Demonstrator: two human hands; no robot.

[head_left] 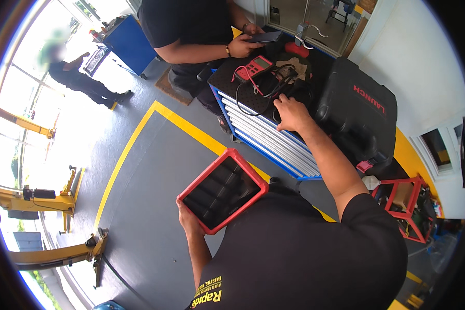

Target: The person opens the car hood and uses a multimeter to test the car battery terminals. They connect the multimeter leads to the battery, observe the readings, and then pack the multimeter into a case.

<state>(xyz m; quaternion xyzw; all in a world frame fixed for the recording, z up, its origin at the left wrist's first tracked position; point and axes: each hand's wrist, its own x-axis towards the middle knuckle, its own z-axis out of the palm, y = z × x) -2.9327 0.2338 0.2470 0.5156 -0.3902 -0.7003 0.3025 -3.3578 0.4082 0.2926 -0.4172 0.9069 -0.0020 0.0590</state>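
My left hand [188,219] grips the lower left edge of a tablet [223,190] with a thick red frame and a dark, reflecting screen. The tablet is tilted in front of my body. My right hand [293,114] reaches out over the near edge of a tool cabinet [267,135], thumb and fingers apart. Close to its fingertips, black cables [274,88] lie on the cabinet's dark top. A red handheld tester [253,67] with a small screen lies just beyond, to the left. Right of my hand is a large black hard case [357,106], closed.
Across the cabinet a person in black [191,26] holds a dark tablet or phone [264,37]. A red wheeled rack [405,206] stands at the right. Yellow lift arms [57,256] are at the left, with another person [80,77] and a blue cabinet [132,44] farther off.
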